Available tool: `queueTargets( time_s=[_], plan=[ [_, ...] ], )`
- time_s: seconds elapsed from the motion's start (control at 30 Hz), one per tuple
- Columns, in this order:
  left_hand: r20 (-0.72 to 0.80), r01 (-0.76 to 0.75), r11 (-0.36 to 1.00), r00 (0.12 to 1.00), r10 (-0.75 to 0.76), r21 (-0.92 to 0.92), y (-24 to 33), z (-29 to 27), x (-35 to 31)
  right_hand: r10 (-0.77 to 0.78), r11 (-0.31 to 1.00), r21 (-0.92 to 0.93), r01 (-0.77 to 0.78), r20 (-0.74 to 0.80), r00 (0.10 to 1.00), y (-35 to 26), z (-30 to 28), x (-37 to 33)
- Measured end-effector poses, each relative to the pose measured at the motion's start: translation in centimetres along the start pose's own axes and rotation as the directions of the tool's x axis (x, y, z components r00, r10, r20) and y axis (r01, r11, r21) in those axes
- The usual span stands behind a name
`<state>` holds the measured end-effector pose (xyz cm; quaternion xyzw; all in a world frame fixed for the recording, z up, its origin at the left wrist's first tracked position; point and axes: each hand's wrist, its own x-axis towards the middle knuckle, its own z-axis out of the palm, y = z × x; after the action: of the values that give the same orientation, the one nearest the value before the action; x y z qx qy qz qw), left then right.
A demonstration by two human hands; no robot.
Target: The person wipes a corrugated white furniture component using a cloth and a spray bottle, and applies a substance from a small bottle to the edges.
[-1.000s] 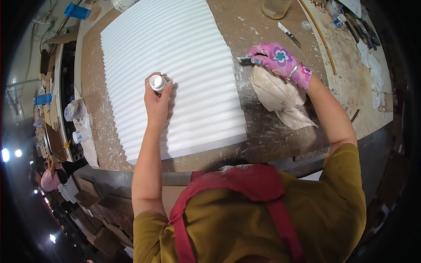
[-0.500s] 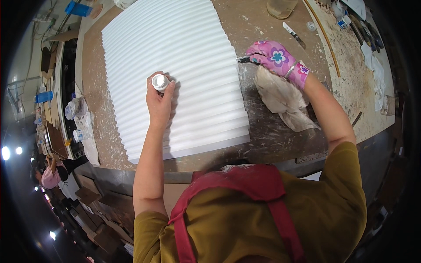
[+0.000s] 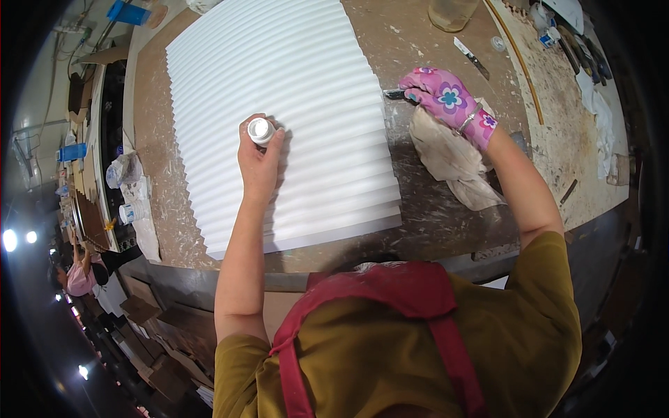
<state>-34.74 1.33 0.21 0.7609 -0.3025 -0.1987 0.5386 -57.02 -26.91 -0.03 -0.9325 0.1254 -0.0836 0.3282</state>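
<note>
A large white sheet with parallel ridges [image 3: 313, 90] lies across the middle of the worktable. Over it my bare left hand [image 3: 260, 157] grips a small white open-topped jar [image 3: 260, 130], with white inside. My right hand [image 3: 446, 101], in a pink flowered glove, is closed round a thin dark tool [image 3: 394, 93] just beyond the sheet's right edge. Most of that tool is hidden in the fist, so its kind is unclear. Beneath the gloved wrist a crumpled beige cloth [image 3: 449, 157] rests on the table.
A craft knife [image 3: 472, 57] lies beyond the right hand, near a container [image 3: 449, 14]. A long thin rod [image 3: 523, 66] runs along the right side. Several tools [image 3: 589, 56] sit far right. Another white jar [image 3: 127, 213] is at the left edge. A person [image 3: 81, 277] stands far left.
The view has shifted slightly. The jar in my left hand has tipped a little, and my right hand has moved slightly right and nearer. Both grips stay the same.
</note>
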Motion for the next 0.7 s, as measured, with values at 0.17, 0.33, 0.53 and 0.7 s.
queueTargets(
  time_s=[0.17, 0.33, 0.53, 0.7],
  plan=[
    [0.024, 0.005, 0.999, 1.0, -0.006, 0.051, 0.0, -0.1, 0.0, -0.09, 0.996, -0.015, 0.09, -0.016, 0.996, 0.7, 0.3, 0.1],
    [0.026, -0.019, 0.999, 1.0, 0.018, 0.042, -0.5, -0.1, 0.1, 0.255, 0.928, 0.274, -0.251, 0.023, 0.967, 1.8, -0.7, 0.9],
    [0.017, -0.002, 0.999, 1.0, 0.002, 0.034, -0.6, -0.1, 0.1, 0.003, 0.995, 0.101, -0.009, 0.059, 0.998, 1.4, -3.0, 4.4],
    [0.019, -0.012, 1.0, 1.0, 0.012, 0.028, -0.4, -0.1, 0.0, -0.079, 0.996, -0.03, 0.083, 0.111, 0.991, 0.5, -3.6, 5.7]
  ],
)
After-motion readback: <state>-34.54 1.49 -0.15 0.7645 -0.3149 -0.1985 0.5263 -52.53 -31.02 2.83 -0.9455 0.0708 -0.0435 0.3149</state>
